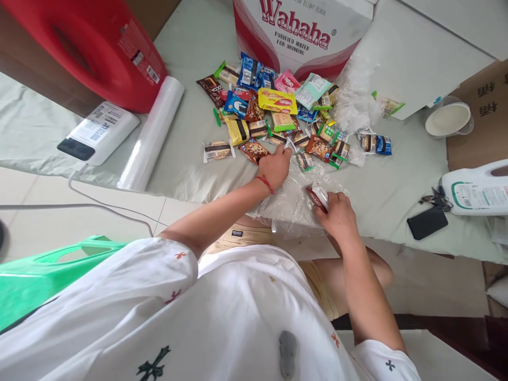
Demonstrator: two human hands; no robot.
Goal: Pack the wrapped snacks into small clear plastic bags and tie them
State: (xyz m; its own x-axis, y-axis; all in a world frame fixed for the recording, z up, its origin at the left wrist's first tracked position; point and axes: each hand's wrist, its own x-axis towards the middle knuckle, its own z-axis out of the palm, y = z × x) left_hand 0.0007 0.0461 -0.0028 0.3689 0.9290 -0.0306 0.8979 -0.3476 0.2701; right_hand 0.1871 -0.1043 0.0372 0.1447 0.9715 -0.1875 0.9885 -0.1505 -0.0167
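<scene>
My left hand (274,166), with a red string bracelet at the wrist, reaches to the near edge of a pile of wrapped snacks. Its fingers are closed in a pinch; a whitish bit shows at the fingertips, too small to make out. Beside it lie a brown cookie packet (254,151) and a clear-wrapped biscuit (217,151). Closer to the table's front edge, my right hand (339,214) is closed around a dark red and white snack packet (317,198). A crumpled clear plastic bag (291,193) lies between the two hands, partly under them.
Behind the pile stands a Wahaha water carton (301,32). To the left are a red jug (119,58), a clear plastic roll (153,132) and a white device (99,132). On the right are a bowl (448,119), a black phone (427,223), keys (436,199) and a white bottle (476,188).
</scene>
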